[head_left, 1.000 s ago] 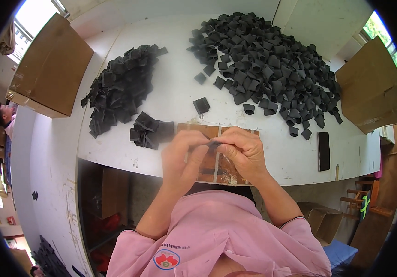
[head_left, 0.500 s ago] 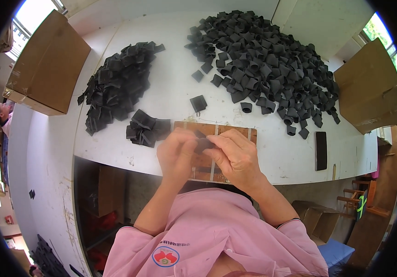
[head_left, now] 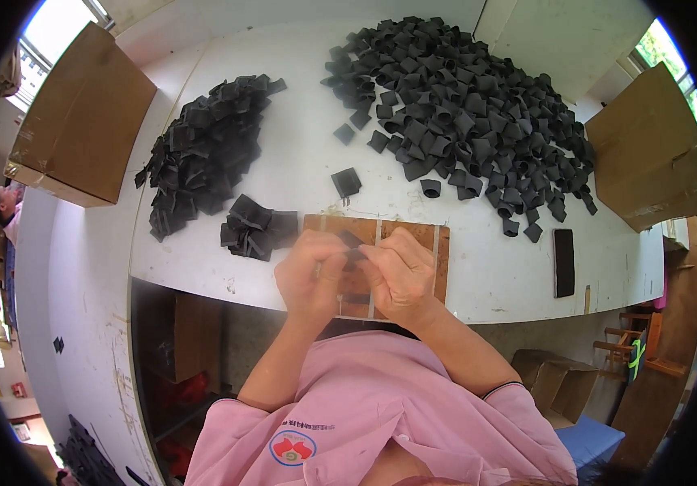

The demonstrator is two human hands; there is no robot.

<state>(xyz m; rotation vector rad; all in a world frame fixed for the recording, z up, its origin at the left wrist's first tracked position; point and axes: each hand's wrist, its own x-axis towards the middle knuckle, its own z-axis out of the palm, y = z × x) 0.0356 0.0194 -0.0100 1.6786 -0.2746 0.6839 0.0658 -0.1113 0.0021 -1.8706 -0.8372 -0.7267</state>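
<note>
My left hand [head_left: 308, 269] and my right hand [head_left: 403, 275] meet over a brown wooden board [head_left: 352, 224] with pale strips across it. Between their fingertips they pinch a small black piece [head_left: 352, 239] of soft-looking sheet material, mostly hidden by the fingers. Both hands are closed on it, the left one slightly blurred. Just left of the board lies a small heap of flat black pieces [head_left: 253, 225]. A single black piece [head_left: 347, 182] rests beyond the board's far edge.
A large pile of short black tubes [head_left: 462, 105] covers the far right of the white table [head_left: 300, 170]. Flat black pieces [head_left: 207, 150] are heaped at the left. Cardboard boxes stand left [head_left: 81, 121] and right [head_left: 648, 150]. A dark phone [head_left: 563, 263] lies near the right front.
My right hand has shifted slightly left and its fingers have drawn closer to the left hand. Less of the black piece shows between them.
</note>
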